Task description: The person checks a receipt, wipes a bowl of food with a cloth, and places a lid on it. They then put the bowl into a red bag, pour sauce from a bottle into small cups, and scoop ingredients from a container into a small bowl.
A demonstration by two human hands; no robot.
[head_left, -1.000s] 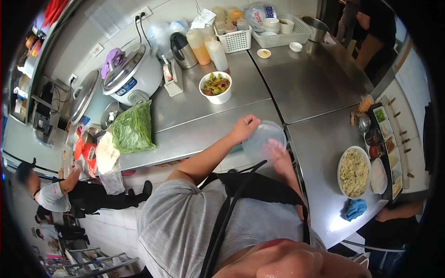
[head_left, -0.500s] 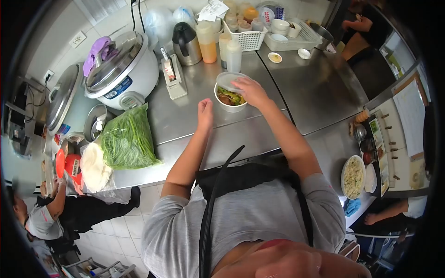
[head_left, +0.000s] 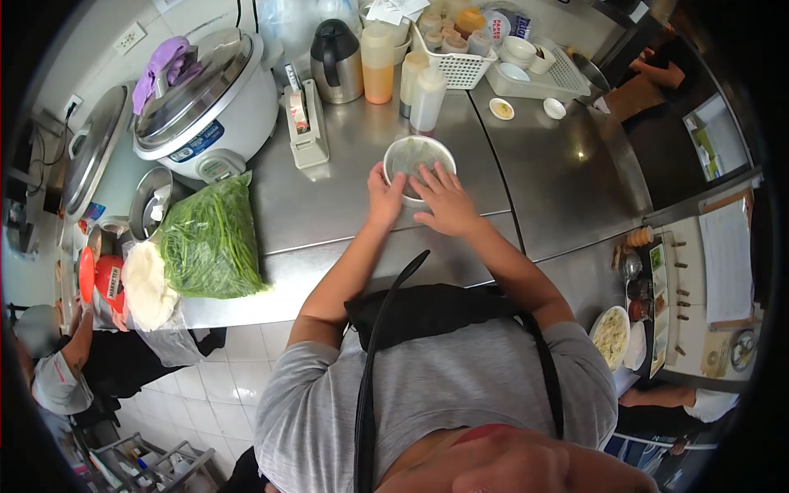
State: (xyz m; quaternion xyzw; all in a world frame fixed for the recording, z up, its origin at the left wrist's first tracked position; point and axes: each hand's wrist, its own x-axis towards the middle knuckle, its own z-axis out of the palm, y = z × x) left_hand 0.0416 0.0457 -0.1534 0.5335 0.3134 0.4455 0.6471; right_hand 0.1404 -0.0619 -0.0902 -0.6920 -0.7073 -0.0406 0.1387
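Lid-seating step, prob. R hand (head_left: 448, 204) open, fingers spread on lid (head_left: 404, 156); L hand (head_left: 385, 200) at bowl (head_left: 452, 158) side, grip can't tell. Next needs even rim pressure.

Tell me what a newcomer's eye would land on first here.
Probably the plump bag of bright green vegetables at the counter's left front, and behind it the big cooker with a purple cloth on its lid. Then the covered white bowl at centre, touched by the left hand and right hand.
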